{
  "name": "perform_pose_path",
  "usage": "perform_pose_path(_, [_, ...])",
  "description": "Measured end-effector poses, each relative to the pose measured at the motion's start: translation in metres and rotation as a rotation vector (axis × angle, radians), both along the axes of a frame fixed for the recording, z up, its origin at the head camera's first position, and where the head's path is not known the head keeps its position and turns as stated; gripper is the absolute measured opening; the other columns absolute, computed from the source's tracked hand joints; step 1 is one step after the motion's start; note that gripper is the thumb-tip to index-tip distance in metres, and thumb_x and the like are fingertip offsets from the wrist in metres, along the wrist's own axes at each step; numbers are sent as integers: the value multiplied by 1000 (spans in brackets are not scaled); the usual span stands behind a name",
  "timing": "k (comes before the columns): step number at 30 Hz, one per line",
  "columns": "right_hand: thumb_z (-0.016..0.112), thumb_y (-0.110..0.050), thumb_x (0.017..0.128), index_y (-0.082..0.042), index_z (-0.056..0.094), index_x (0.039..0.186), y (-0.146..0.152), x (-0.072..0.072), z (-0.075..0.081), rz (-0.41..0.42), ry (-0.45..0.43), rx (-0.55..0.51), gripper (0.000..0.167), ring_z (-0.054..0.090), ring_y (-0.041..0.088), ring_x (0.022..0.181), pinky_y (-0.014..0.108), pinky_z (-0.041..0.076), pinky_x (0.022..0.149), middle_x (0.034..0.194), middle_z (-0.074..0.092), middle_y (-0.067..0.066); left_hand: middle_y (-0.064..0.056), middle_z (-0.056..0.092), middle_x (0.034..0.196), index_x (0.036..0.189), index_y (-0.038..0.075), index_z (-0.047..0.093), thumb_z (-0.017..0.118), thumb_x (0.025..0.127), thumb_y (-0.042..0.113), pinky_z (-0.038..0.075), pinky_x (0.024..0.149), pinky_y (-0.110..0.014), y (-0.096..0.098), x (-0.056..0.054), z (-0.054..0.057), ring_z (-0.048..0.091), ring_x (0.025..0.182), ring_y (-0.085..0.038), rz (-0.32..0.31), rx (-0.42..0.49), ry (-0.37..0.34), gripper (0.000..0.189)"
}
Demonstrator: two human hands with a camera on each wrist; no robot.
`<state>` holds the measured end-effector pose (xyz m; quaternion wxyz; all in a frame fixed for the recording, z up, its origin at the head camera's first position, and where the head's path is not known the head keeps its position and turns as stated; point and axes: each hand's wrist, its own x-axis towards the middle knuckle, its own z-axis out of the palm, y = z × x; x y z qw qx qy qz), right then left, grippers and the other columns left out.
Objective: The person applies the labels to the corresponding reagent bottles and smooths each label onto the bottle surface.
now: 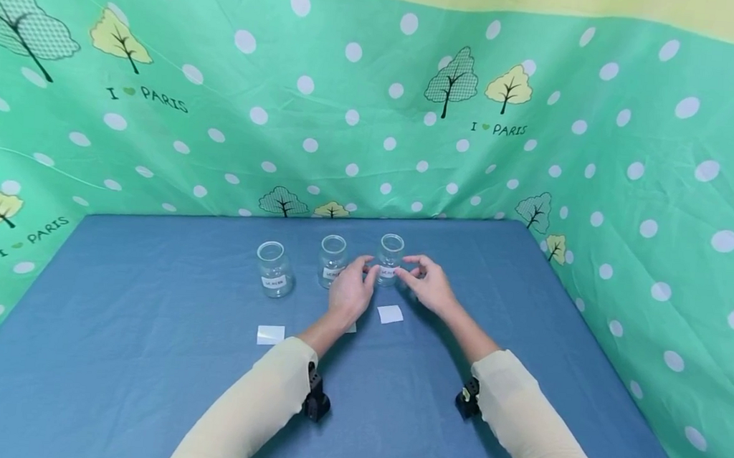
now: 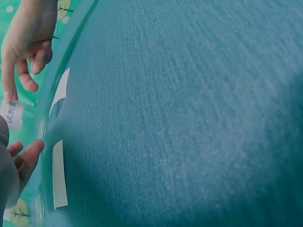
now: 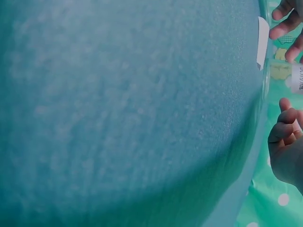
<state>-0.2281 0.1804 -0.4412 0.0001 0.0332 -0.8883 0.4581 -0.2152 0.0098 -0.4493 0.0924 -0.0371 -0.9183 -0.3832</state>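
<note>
A clear glass jar (image 1: 392, 247) with a printed white label (image 1: 386, 272) stands upright at the right end of a row. My left hand (image 1: 352, 290) is at its left side, thumb tip close to the label. From the other side my right hand (image 1: 430, 286) reaches in, its thumb tip on the label's right edge. The left wrist view shows a straight right-hand finger touching the label (image 2: 12, 115). Beside my left hand stands a middle jar (image 1: 333, 249), its label partly covered. A third labelled jar (image 1: 275, 268) is farther left.
White slips lie in front of the jars: one at left (image 1: 271, 335), one at right (image 1: 390, 314), another mostly hidden under the left wrist. A blue cloth (image 1: 391, 418) covers the table. Green printed curtains (image 1: 323, 125) border the back and sides.
</note>
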Motion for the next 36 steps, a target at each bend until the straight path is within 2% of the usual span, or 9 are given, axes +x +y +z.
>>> perform_pose_path(7, [60,-41,89,-14,56,123,2,-2,-1,15,14,5,44,58,33,65,31,45,51,84,65,17,-3,69,105,124,16,57,49,96,40,51,77,-41,0,-2,2,66,91,-21,11,-3,-13,38])
perform_pose_path(13, [61,-41,89,-15,56,123,3,-4,-2,19,2,-15,44,57,34,62,31,45,51,83,65,17,-2,69,105,125,17,57,49,96,41,51,76,-40,0,-3,1,66,91,-20,11,0,-25,39])
perform_pose_path(20, [62,-34,90,-14,59,121,7,-2,-3,10,-2,-32,37,55,26,56,30,46,50,81,61,12,-2,69,103,125,16,56,49,95,41,51,75,-39,1,-1,1,66,88,-20,-4,20,-31,39])
perform_pose_path(24, [62,-30,90,-12,63,115,11,0,0,-22,28,-32,31,58,27,57,30,46,48,81,60,10,-1,69,101,122,16,57,51,94,40,51,75,-39,1,3,3,66,88,-21,-15,53,-24,37])
perform_pose_path(27, [62,-26,90,-8,63,113,15,2,4,-46,76,-22,30,62,31,65,29,47,48,85,62,12,-2,69,100,119,16,58,52,94,39,50,74,-39,0,6,6,65,87,-22,-24,78,-13,35])
perform_pose_path(30, [62,-24,90,-5,64,113,19,5,9,-68,118,0,29,62,30,76,29,49,57,92,64,14,-3,68,101,118,15,59,54,94,37,50,73,-38,-3,11,9,64,86,-22,-49,110,-10,34])
perform_pose_path(32, [61,-23,91,-5,64,113,22,7,12,-69,139,17,29,62,27,84,31,51,68,98,65,14,-3,67,101,116,14,60,54,93,36,49,72,-36,-6,15,11,63,84,-20,-74,129,-11,32])
perform_pose_path(36, [60,-24,91,-3,61,116,30,11,20,-50,167,41,32,60,27,98,39,49,86,109,64,15,-2,67,99,111,13,62,56,93,35,47,65,-30,-15,26,18,58,70,-14,-138,170,5,29])
